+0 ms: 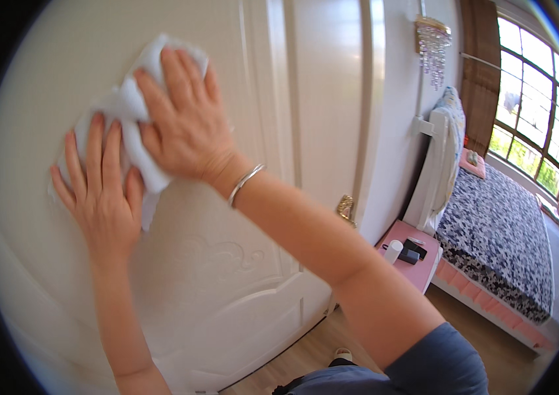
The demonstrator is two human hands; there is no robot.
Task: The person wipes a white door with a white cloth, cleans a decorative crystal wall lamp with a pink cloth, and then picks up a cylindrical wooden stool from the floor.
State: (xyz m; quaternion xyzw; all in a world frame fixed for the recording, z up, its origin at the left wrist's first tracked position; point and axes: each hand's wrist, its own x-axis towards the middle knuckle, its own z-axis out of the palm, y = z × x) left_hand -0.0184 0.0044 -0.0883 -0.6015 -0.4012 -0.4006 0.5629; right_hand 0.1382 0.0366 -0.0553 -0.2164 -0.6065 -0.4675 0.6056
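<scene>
Both my hands press a folded white cloth (134,101) against the face of a cream panelled door (220,207). My left hand (104,192) lies flat on its lower left part, fingers spread and pointing up. Higher and to the right, my right hand (188,116) bears down on the upper part, its fingertips near the top edge. Whether the cloth is one piece or two I cannot tell, since my hands cover much of it. A silver bangle (246,185) circles my right wrist. Low on the door is a raised scroll moulding (240,256).
An ornate gold door handle (346,211) shows beyond my right forearm. To the right, a pink-topped nightstand (420,281) carries a white cylinder (393,251) and dark small items, beside a bed (501,232). A crystal wall lamp (432,47) hangs above, near a barred window (531,98).
</scene>
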